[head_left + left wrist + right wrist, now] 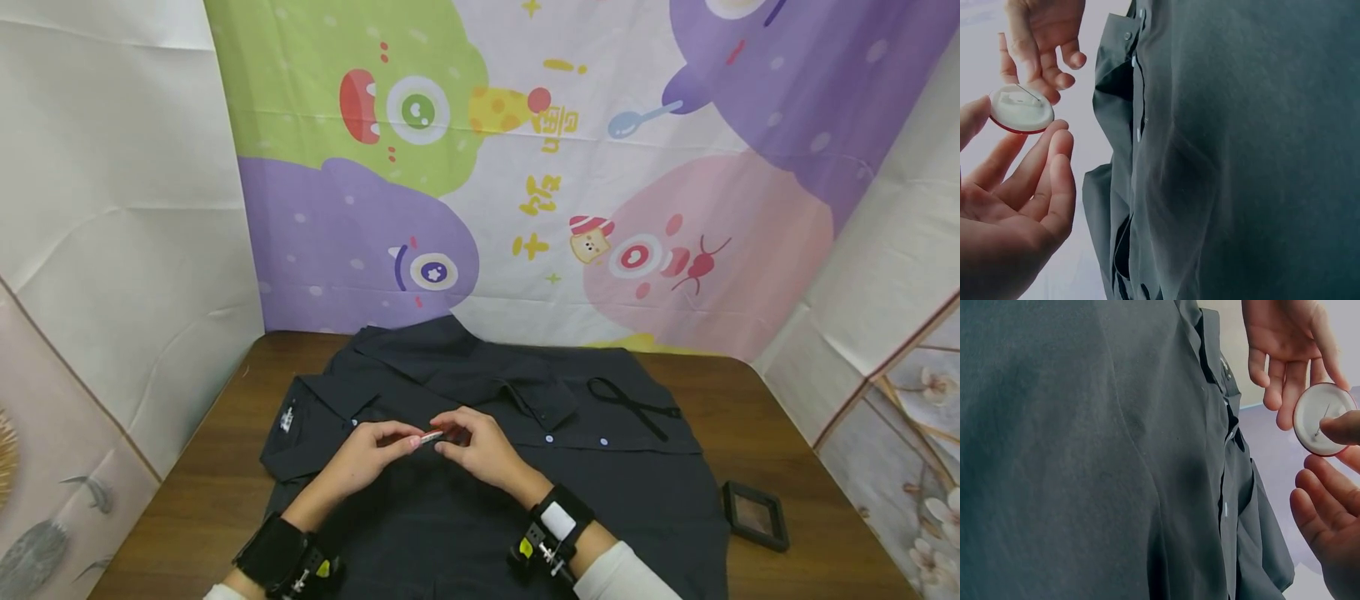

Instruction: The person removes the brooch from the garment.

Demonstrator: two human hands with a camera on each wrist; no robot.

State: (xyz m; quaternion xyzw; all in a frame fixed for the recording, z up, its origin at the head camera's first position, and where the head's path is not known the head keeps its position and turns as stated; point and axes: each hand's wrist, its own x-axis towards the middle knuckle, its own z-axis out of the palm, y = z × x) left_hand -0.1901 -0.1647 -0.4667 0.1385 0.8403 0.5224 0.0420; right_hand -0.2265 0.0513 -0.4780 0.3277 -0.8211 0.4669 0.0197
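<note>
Head view: left hand point(367, 454) and right hand point(483, 447) meet near lower centre of frame, badge point(431, 437) between them, over dark shirt point(615, 500). Left hand pinches badge rim, thumb one side, fingers other side. Right hand pinches it too: right wrist view has thumb on badge back, tip over pin point(1326, 411), a finger behind. Neither hand spread flat; other fingers loosely bent.

Badge is round, white back, red edge. In left wrist view it sits at left of frame, tilted, back side visible; in right wrist view at right edge of frame.

Shirt lies across table point(202, 500), lower middle of head view, collar toward upper part of shirt, pale buttons point(550, 438) right of the hands. Black cord point(637, 407) crosses itself on shirt's upper right. Black case point(782, 529) on table, lower right, just beside shirt. Straps point(273, 550) with gear on both wrists. White sleeve point(626, 575) at bottom edge. Cartoon cloth point(517, 304) hangs behind table, top of frame.
</note>
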